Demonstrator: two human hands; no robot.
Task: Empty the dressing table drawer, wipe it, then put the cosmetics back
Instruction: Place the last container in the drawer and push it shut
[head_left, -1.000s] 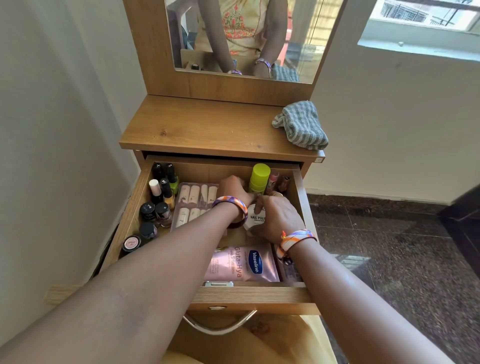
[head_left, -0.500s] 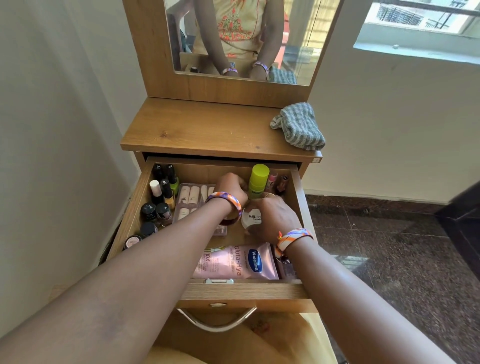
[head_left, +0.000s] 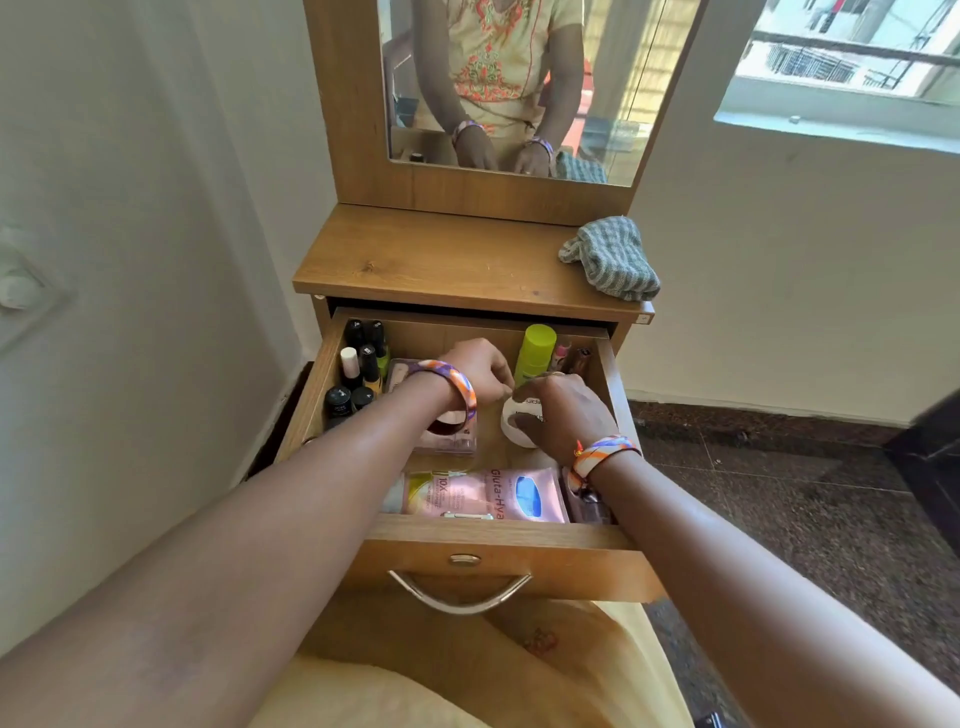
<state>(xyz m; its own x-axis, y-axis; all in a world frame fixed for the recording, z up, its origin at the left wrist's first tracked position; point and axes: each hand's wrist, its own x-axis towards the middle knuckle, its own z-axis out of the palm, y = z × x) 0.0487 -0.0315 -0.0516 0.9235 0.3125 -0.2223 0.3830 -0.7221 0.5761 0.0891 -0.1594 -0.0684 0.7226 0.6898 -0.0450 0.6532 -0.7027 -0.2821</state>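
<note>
Right hand curls around the white jar mid-drawer, directly beneath it; left hand, fingers curled, pinches at the jar's top, just beside.

Right hand covers most of the white jar, label text only partly readable and blurred; fingers of the left hand curl out of sight at the jar's 11 o'clock, so contact cannot be told. Left forearm hides most of the clear palette case and the drawer floor at its 9 o'clock, small dark bottles too tiny to read. Pink tube cut by the drawer's front wall, mirror cropped at the top edge.
</note>
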